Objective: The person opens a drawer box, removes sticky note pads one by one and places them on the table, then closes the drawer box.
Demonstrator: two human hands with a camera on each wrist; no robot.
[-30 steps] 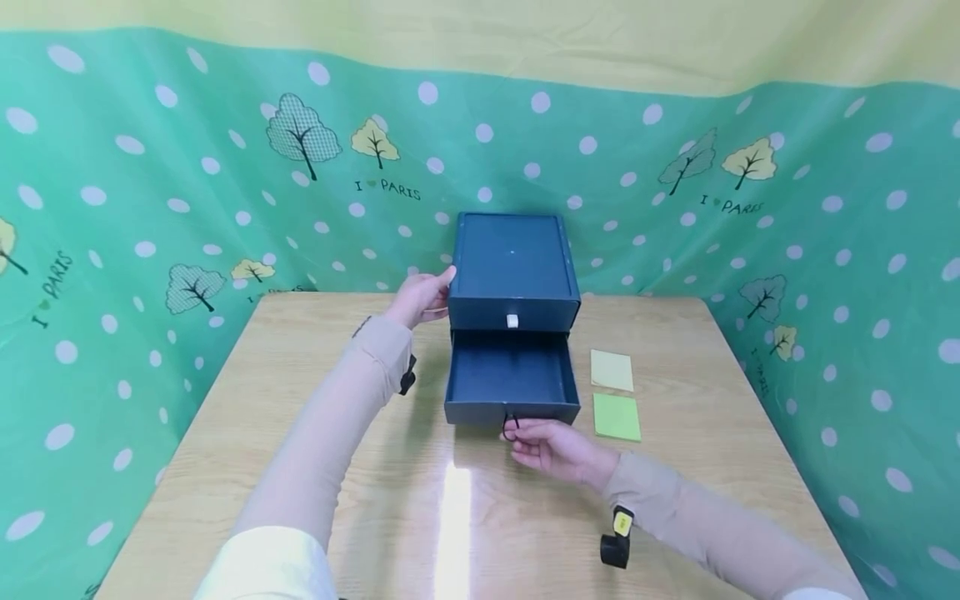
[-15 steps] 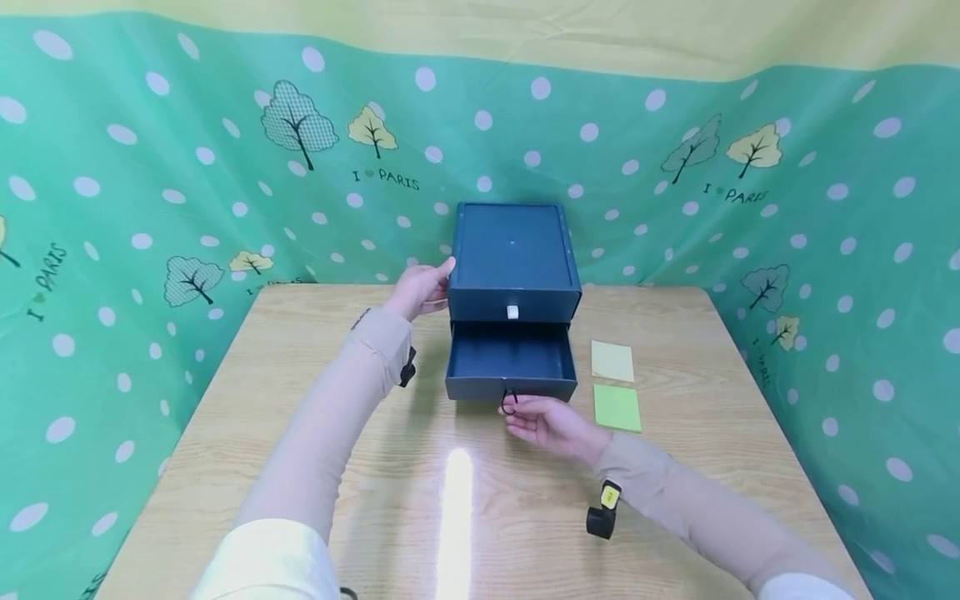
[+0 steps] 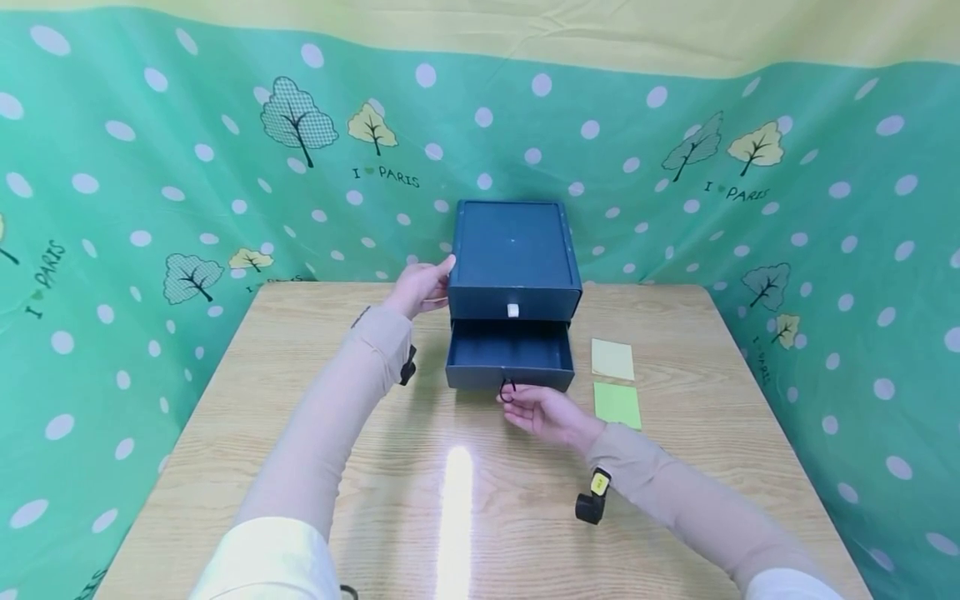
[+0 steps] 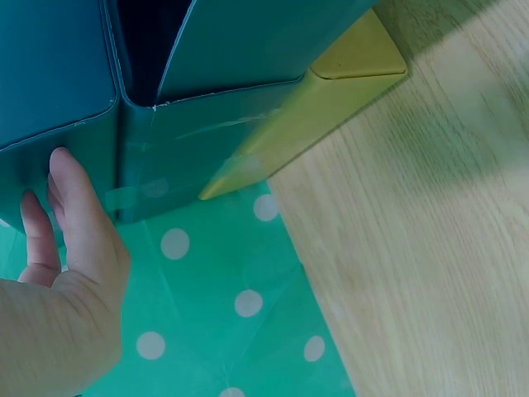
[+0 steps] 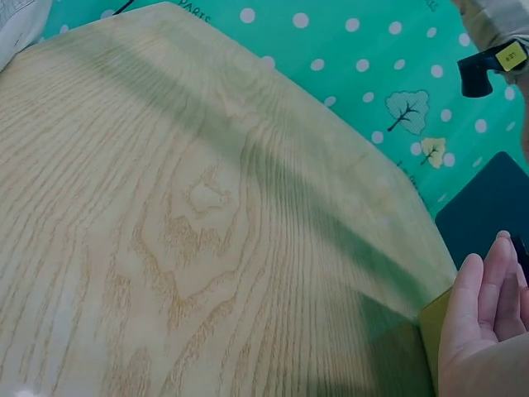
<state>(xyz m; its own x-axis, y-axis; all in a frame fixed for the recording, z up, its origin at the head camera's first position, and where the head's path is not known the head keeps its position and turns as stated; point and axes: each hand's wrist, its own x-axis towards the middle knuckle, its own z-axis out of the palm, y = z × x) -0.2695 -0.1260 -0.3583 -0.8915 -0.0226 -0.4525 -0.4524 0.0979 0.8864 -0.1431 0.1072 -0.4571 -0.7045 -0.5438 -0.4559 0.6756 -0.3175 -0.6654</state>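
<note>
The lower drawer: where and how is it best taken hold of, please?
Probably by its black loop, pinched from the front: the loop hangs at the middle of the front of the lower drawer, which juts out that way.

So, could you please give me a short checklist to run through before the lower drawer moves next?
1. Left hand on the cabinet: ok, touching its left side.
2. Right hand on the black loop: ok, holding it.
3. Upper drawer closed: ok.
4. Lower drawer closed: not ok, partly open.
5. Its far inside free: cannot tell, hidden.
6. Yellow pad and green pad off its path: ok, to its right.
</note>
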